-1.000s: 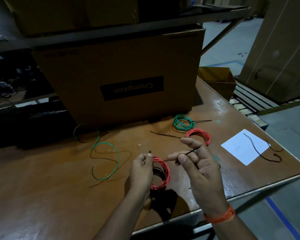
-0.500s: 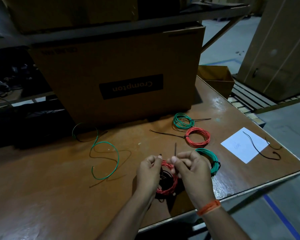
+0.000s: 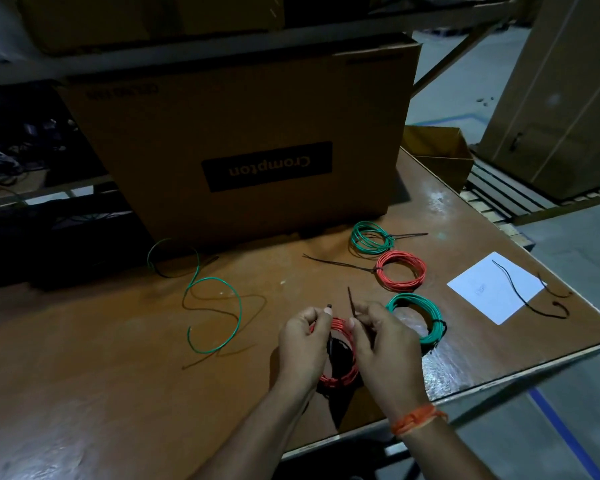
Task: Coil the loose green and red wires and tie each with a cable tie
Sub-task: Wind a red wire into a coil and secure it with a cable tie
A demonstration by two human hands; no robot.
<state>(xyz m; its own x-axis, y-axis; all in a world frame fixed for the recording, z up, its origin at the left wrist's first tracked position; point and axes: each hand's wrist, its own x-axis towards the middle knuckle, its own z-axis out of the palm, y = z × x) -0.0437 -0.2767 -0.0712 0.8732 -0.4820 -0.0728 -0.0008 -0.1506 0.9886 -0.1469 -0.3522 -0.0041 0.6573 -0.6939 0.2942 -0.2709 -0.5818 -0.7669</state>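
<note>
1. Both hands are up over the near edge of the table [image 3: 118, 375]: our left hand [image 3: 303, 341] pinches the red coil [image 3: 342, 372] and the head end of the cable tie [image 3: 329, 310], while our right hand [image 3: 383, 341] pinches the tie's thin tail, which sticks up between the two thumbs.

2. We judge that the tail is about to go into the head, and that is where it can go wrong: the head is tiny and the light is dim, so a missed slot means fumbling.

3. If our left pinch loosens, the red coil can spring open, because nothing binds its turns yet.

4. Just beside our right hand lies a tied green coil [image 3: 418, 317], and a snagged tail could drag it toward the table edge.

5. Further back sit a tied red coil [image 3: 400, 273] and another green coil [image 3: 371, 238], well apart from the work.

6. Off to the left the loose green wire [image 3: 215, 306] sprawls uncoiled, not yet handled.

7. On the right, spare ties [image 3: 527, 292] lie across a white paper [image 3: 482, 289] near the corner, where a careless sweep could knock them off.
</note>
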